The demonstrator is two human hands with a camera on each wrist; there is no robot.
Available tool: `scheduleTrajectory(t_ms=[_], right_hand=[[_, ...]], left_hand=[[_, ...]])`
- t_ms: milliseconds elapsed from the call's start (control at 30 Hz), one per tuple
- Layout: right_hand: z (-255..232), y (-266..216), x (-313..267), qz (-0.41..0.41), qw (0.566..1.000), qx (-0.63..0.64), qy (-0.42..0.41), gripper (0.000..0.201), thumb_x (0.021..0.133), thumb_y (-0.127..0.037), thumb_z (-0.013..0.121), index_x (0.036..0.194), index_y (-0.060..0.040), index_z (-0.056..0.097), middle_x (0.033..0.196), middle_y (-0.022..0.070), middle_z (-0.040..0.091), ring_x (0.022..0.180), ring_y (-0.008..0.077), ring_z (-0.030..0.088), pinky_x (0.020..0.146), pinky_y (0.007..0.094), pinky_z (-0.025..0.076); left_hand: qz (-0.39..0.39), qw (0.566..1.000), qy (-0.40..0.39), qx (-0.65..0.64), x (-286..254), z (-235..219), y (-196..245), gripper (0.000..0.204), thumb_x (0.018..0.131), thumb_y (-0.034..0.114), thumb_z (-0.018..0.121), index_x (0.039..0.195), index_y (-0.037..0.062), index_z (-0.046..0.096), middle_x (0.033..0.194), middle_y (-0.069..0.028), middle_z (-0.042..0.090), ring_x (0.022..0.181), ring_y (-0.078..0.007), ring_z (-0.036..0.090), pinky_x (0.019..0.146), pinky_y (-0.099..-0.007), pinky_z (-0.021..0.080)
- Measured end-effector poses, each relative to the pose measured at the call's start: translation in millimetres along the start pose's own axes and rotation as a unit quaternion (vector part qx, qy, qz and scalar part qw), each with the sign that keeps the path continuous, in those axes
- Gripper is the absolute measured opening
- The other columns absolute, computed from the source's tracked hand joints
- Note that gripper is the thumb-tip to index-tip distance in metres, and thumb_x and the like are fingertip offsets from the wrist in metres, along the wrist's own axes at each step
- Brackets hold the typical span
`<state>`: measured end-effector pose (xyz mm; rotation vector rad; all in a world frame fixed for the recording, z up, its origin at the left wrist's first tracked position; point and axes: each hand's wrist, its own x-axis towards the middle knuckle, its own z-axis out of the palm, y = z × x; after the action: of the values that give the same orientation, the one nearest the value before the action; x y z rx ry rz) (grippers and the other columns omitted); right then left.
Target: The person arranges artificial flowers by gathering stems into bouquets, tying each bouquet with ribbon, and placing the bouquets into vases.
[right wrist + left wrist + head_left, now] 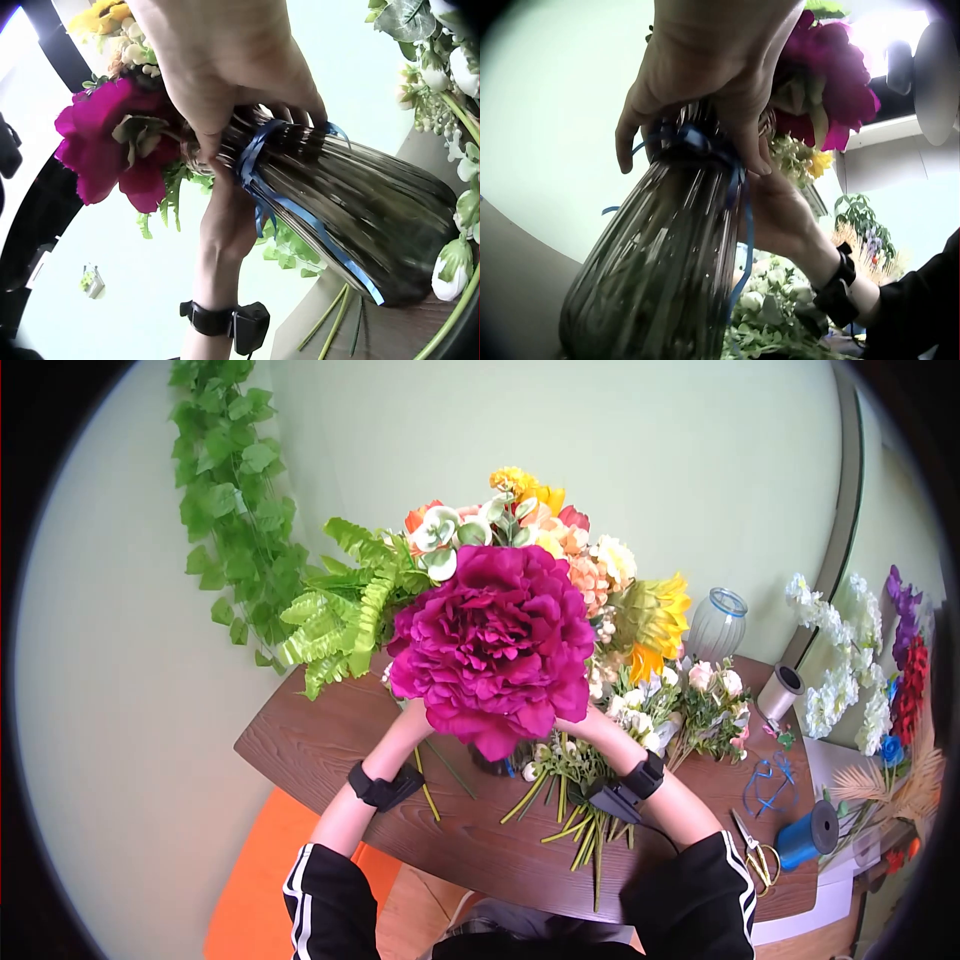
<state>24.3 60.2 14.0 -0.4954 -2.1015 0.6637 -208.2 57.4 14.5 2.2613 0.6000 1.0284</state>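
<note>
A ribbed glass vase [652, 262] has a blue ribbon [307, 214] tied round its neck. My left hand [712, 67] curls its fingers round the vase neck from one side. From the other side my right hand [232, 75] grips the same neck, its thumb near the ribbon. Over the vase mouth stands a bouquet with a large magenta flower [495, 640], a yellow sunflower [655, 620] and green fern leaves [350, 610]. In the head view the magenta bloom hides most of both hands and the vase.
White flowers with cut stems [590, 830] lie on the brown table [310, 720]. On the right are scissors [757, 852], a blue ribbon spool [806, 835], a pale spool [778, 692] and another glass vase [718, 624]. An ivy garland [225, 490] hangs on the left.
</note>
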Motion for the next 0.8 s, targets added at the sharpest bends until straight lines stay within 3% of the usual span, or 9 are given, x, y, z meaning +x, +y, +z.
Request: scheduleTrajectory(t_ms=[167,367,400,433,533,567,667,700,800], right_hand=[[2.7,-10.1,0.5,0.005,1.0,0.03,-0.003,0.035,0.079,-0.018,0.05,0.11,-0.002,0.041,0.106,0.0123,0.047,0.097,0.0219,0.046,0.083,0.0312,0.037],[2.5,10.1,11.9,-0.017,1.0,0.011,-0.014,0.03,0.08,-0.015,0.047,0.106,-0.0005,0.043,0.103,0.0135,0.049,0.094,0.0218,0.047,0.083,0.0312,0.038],[1.0,14.0,17.1,-0.016,0.999,0.034,-0.012,0.029,0.08,-0.015,0.047,0.105,-0.0002,0.044,0.102,0.0137,0.049,0.094,0.0221,0.047,0.083,0.0314,0.038],[-7.1,-2.4,23.8,0.072,0.994,-0.06,-0.061,0.031,0.082,-0.018,0.048,0.109,-0.0035,0.045,0.11,0.0104,0.048,0.101,0.0202,0.046,0.086,0.0306,0.038],[2.4,3.4,26.6,0.058,0.993,-0.098,0.019,0.031,0.083,-0.02,0.045,0.108,-0.0017,0.045,0.106,0.0111,0.05,0.1,0.0206,0.046,0.084,0.0305,0.038],[15.6,14.1,32.4,0.041,0.989,-0.082,0.115,0.023,0.077,-0.01,0.044,0.098,-0.0001,0.048,0.095,0.019,0.053,0.092,0.0323,0.05,0.078,0.0366,0.039],[27.4,33.3,41.4,0.095,0.971,-0.093,0.196,0.023,0.077,-0.012,0.042,0.095,0.0006,0.049,0.091,0.0227,0.053,0.092,0.0365,0.048,0.075,0.0382,0.039],[26.5,40.2,42.2,0.104,0.972,-0.023,0.21,0.023,0.077,-0.012,0.041,0.093,0.0024,0.049,0.088,0.0241,0.053,0.09,0.0377,0.048,0.073,0.0385,0.039],[11.3,46.3,45.2,0.12,0.973,-0.031,0.197,0.022,0.077,-0.012,0.041,0.091,0.0019,0.05,0.087,0.023,0.054,0.088,0.0378,0.049,0.072,0.0377,0.04]], left_hand=[[0.082,0.985,0.096,0.12,4.9,23.6,-6.7,0.06,0.075,0.026,0.056,0.124,0.007,0.028,0.127,-0.009,0.029,0.117,-0.0246,0.029,0.098,-0.0345,0.023],[0.064,0.977,0.121,0.166,15.9,21.4,-18.3,0.055,0.069,0.027,0.063,0.117,0.0095,0.042,0.122,-0.0092,0.039,0.113,-0.0266,0.035,0.096,-0.0363,0.027],[0.093,0.952,0.125,0.263,22.0,20.3,-44.6,0.052,0.068,0.027,0.063,0.114,0.0099,0.045,0.119,-0.0098,0.042,0.11,-0.0281,0.039,0.092,-0.0369,0.03],[0.12,0.916,0.136,0.358,33.4,19.3,-44.3,0.048,0.067,0.026,0.063,0.11,0.0102,0.048,0.115,-0.0104,0.046,0.106,-0.0296,0.043,0.089,-0.0375,0.034],[-0.1,0.954,0.138,0.248,48.4,23.2,-22.2,0.048,0.064,0.026,0.065,0.106,0.008,0.05,0.105,-0.0108,0.052,0.096,-0.0324,0.049,0.08,-0.0362,0.04],[-0.081,0.929,0.231,0.277,52.2,32.1,-13.3,0.047,0.06,0.027,0.068,0.099,0.0056,0.052,0.098,-0.0126,0.054,0.089,-0.0345,0.052,0.073,-0.0347,0.043],[-0.145,0.922,0.276,0.229,55.3,45.0,1.3,0.064,0.061,0.017,0.069,0.111,-0.0052,0.036,0.1,-0.0189,0.053,0.092,-0.0322,0.051,0.078,-0.0363,0.041],[-0.144,0.93,0.247,0.23,51.1,48.1,15.1,0.061,0.063,0.018,0.068,0.109,-0.0065,0.037,0.099,-0.0197,0.053,0.09,-0.0334,0.052,0.078,-0.0361,0.041],[0.011,0.926,0.233,0.298,42.6,48.8,7.6,0.056,0.067,0.031,0.062,0.103,-0.0059,0.04,0.09,-0.0217,0.052,0.081,-0.0345,0.053,0.07,-0.0386,0.041]])
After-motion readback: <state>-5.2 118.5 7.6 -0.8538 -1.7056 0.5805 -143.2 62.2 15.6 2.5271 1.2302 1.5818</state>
